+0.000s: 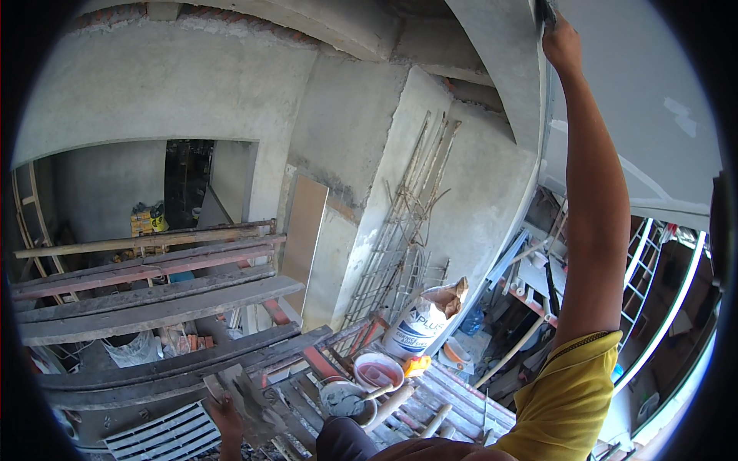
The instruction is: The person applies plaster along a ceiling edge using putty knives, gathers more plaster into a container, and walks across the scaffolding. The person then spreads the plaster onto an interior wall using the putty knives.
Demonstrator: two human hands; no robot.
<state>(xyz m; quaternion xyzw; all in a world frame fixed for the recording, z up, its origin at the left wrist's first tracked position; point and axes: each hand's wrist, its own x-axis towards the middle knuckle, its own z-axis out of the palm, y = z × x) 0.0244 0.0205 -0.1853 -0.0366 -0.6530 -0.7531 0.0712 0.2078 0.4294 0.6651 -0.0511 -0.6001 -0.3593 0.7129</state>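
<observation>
Grey board [252, 407] sits just right of the left hand [225, 420], fingers curled on its edge; right hand [565, 48], far above, clenches dark tool [546, 14] beside pale panel [646, 84].

1. Flat board [250, 399]: grey, smeared, roughly rectangular, lying at a slant low in the view, its left side in the left grip [227, 419].
2. Hand tool [546, 14]: dark, narrow, raised high in the right grip [565, 48]; its exact kind is unclear.
3. Smooth panel [638, 77]: pale grey, overhead, whitish patches, near the tool; contact cannot be told.
</observation>
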